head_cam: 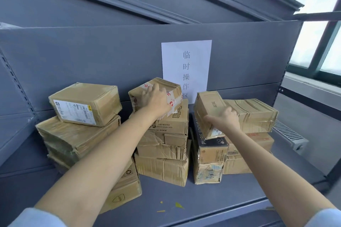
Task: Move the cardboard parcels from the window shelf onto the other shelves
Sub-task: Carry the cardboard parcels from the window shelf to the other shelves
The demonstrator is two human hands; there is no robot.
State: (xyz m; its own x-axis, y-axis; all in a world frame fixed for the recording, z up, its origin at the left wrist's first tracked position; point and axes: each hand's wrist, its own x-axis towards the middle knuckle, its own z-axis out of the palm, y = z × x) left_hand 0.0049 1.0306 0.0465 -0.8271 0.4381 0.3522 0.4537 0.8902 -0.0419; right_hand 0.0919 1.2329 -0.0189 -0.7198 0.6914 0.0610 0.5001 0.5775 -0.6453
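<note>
Left parcel: my left hand [155, 100] lies over a small brown cardboard parcel bound with red-printed clear tape [156, 96], fingers curled over its top and far side. It sits tilted on top of the middle stack.
Right parcel: my right hand [224, 119] grips a small tan cardboard parcel printed with dark letters [208, 110], thumb along its near face, fingers wrapped over the upper edge. It is tipped up, leaning on the black carton [204, 134] below.
Neighbour: a wrinkled, tape-wrapped brown parcel [256, 114] lies just beside my right hand, on the rightmost stack.
Left stack: a brown parcel with a white shipping label [84, 104] rests skewed on larger taped boxes [73, 138].
Middle stack: crumpled brown cartons [164, 153] sit piled under my left hand.
Shelf: all stacks stand on the grey metal shelf [184, 197]; yellow scraps [178, 205] lie near its front edge.
Sign: a white paper sheet with black characters [186, 64] is stuck on the grey back panel [92, 55].
Window: bright panes [313, 42] at the right.
</note>
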